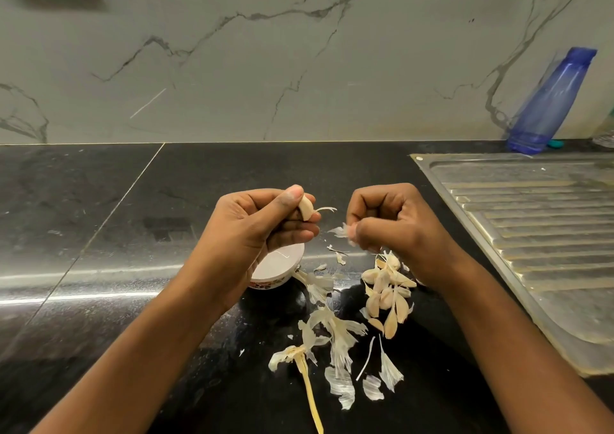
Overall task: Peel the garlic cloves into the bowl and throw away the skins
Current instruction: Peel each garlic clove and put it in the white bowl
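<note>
The small white bowl (275, 280) with a flowered band sits on the black counter (99, 217), right under the left hand (262, 224), which covers most of its mouth. The bit of the inside that shows looks bare white, though I can't say whether any cloves lie in the hidden part.

The left hand is curled, thumb and fingers pinching a garlic clove (305, 209) above the bowl's far rim, with a thin curl of peel trailing off it. The right hand (388, 224) is bunched just beside it, fingertips nipping a torn scrap of skin (341, 231).

Under the right wrist lies a pile of unpeeled cloves (385, 287), partly covered by the forearm. Loose skins (335, 334) are strewn on the counter between the arms, and nearer the bottom edge lies the bare garlic stalk (309, 387), its end cut off by the frame.

To the right is a steel drainboard (531, 221). Behind it a blue bottle (551, 101) stands by the marble wall (265, 51). A clear object at the far right edge is cropped and hard to make out.
</note>
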